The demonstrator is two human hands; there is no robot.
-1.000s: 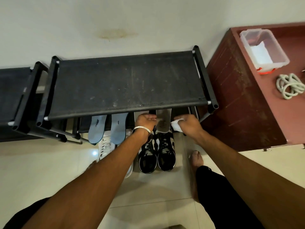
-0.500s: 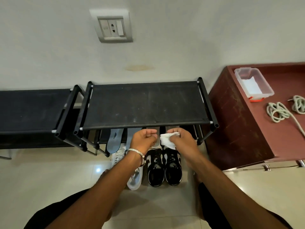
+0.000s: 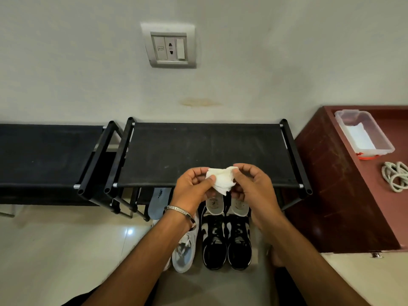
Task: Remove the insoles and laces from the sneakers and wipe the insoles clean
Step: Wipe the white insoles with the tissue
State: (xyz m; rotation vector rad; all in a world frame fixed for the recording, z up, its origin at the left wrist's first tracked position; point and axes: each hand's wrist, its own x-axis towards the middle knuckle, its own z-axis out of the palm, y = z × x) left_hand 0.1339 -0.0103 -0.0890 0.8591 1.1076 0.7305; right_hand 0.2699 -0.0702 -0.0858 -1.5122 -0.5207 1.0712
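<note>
My left hand (image 3: 194,186) and my right hand (image 3: 249,184) both pinch a crumpled white wipe (image 3: 221,180), held above the front edge of the black shoe rack (image 3: 198,151). Below them two grey-white insoles (image 3: 215,205) lean against the rack behind a pair of black-and-white sneakers (image 3: 227,241) on the floor. A blue-grey insole (image 3: 157,203) leans to the left. A white-and-blue sneaker (image 3: 184,250) lies partly hidden under my left forearm.
A second black rack (image 3: 44,155) stands to the left. At the right a dark red cabinet (image 3: 331,195) carries a clear plastic box (image 3: 364,133) with white wipes and coiled white laces (image 3: 396,178). A wall socket (image 3: 169,46) sits above. My bare foot (image 3: 272,255) is by the sneakers.
Both hands rose from the insoles under the rack to above its front edge. The left hand let go of the insole and now shares the wipe with the right hand.
</note>
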